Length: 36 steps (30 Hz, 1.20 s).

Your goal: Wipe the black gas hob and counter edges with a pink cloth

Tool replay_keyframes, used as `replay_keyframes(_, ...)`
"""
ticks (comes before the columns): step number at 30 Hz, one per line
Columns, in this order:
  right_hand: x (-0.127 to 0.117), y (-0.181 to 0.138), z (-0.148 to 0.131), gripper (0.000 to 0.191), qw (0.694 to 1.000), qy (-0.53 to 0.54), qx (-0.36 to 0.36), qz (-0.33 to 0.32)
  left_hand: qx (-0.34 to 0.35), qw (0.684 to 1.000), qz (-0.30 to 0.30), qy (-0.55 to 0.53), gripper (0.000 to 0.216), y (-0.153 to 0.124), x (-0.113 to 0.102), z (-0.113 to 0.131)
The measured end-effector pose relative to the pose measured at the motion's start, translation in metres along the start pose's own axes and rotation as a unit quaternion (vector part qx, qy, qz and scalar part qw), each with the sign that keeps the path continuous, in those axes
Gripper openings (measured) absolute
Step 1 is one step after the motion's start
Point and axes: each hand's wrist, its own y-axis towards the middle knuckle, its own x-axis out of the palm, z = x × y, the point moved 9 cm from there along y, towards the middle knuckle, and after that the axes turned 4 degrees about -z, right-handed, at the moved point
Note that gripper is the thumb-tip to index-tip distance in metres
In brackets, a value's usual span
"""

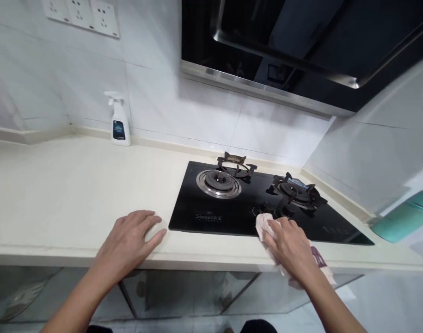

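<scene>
My right hand (pixel 288 245) is closed on a pale cloth (pixel 264 224) at the front edge of the black gas stove (pixel 228 225). Part of the cloth, with a purple patch, hangs over the counter's edge below my wrist. Just left of the stove, my left hand (pixel 133 236) rests on the countertop with its fingers apart, holding nothing. The left burner (pixel 218 181) is bare, and its pot support (pixel 236 165) stands off behind it. On the right burner (pixel 296 193) a pot support is in place. Control knobs (pixel 266 209) show just beyond the cloth, partly hidden.
A white spray bottle (pixel 120 122) stands upright against the tiled wall at the back left. Low over the stove hangs a black range hood (pixel 266 88). A green cylindrical container (pixel 403 218) is at the far right. Wall sockets (pixel 81 16) are at the upper left.
</scene>
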Motion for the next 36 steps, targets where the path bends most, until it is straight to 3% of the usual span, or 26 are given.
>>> replay_keyframes(6, -0.011, 0.029, -0.072, 0.023, 0.994, 0.087, -0.069, 0.012, -0.001, 1.000, -0.004, -0.010, 0.034, -0.001, -0.001, 0.002)
replay_keyframes(9, -0.008, 0.067, -0.097, 0.030, 0.968, 0.227, -0.103, 0.015, -0.010, 1.000, -0.007, -0.025, 0.031, -0.002, -0.001, 0.002)
replay_keyframes(12, -0.006, 0.111, -0.090, 0.039, 0.931, 0.354, -0.083, 0.029, -0.017, 0.999, -0.011, -0.041, 0.027, -0.004, -0.002, 0.001)
replay_keyframes(16, 0.002, 0.146, -0.055, 0.044, 0.941, 0.335, -0.040, 0.041, -0.028, 0.998, -0.011, -0.051, 0.021, -0.006, -0.005, 0.002)
replay_keyframes(20, 0.026, 0.140, -0.039, 0.043, 0.955, 0.293, -0.035, -0.005, -0.027, 0.998, -0.003, -0.049, 0.020, -0.007, -0.008, 0.007)
replay_keyframes(25, 0.042, 0.117, -0.060, 0.051, 0.986, 0.155, -0.018, -0.066, -0.023, 0.999, -0.007, -0.038, 0.023, -0.007, -0.005, 0.010)
replay_keyframes(28, 0.031, 0.116, -0.091, 0.052, 0.987, 0.140, -0.014, -0.076, -0.026, 0.999, -0.012, -0.033, 0.022, -0.005, -0.005, 0.011)
replay_keyframes(36, -0.009, 0.130, -0.196, 0.044, 0.963, 0.221, -0.143, -0.049, -0.019, 1.000, -0.001, -0.021, 0.021, -0.005, -0.009, 0.011)
